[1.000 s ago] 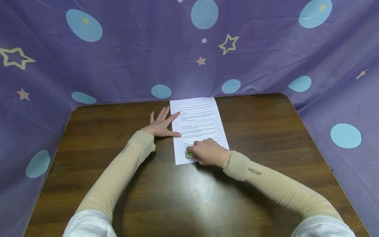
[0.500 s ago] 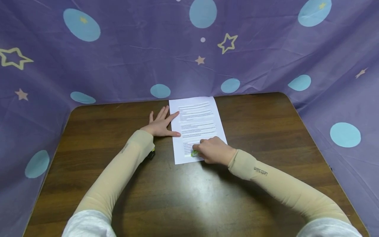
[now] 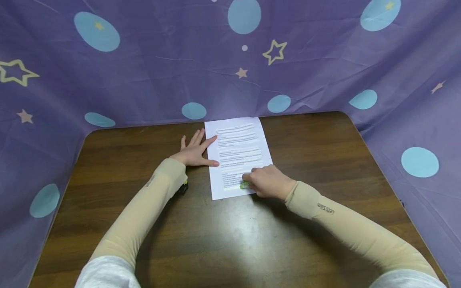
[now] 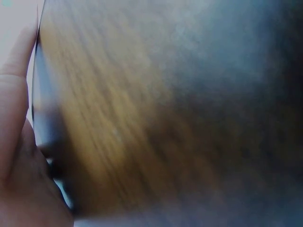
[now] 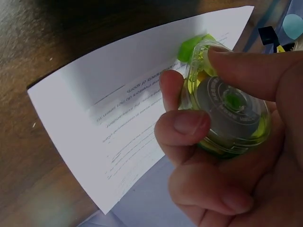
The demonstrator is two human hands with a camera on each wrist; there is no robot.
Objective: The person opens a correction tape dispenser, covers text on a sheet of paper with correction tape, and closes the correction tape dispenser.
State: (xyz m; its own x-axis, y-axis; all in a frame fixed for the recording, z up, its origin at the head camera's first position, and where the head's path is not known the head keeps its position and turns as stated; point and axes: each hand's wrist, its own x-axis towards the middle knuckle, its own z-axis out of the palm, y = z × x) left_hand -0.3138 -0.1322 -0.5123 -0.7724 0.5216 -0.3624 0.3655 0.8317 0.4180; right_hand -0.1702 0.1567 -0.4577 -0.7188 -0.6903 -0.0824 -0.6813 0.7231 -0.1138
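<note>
A printed sheet of paper [image 3: 217,186] lies on the table's far side, with white strips over several of its text lines. My left hand [image 3: 194,155] rests with spread fingers on the sheet's left edge; the thumb and index finger reach onto the paper. In the left wrist view part of that hand [image 4: 19,142] shows at the left edge, blurred. My right hand [image 3: 271,182] holds a clear green correction tape [image 5: 232,111] between thumb and curled fingers. Its green tip [image 5: 189,48] is at the bottom printed lines, and the hand covers the sheet's lower right corner.
The brown wooden table [image 3: 212,240] extends around the sheet. A purple curtain [image 3: 151,80] with stars and blue spots stands behind the table and along both sides. A small black and yellow piece [image 3: 184,187] shows under the left wrist.
My right hand has slid right along the sheet's bottom lines with the correction tape, uncovering more print to its left. The left hand has stayed in place on the paper.
</note>
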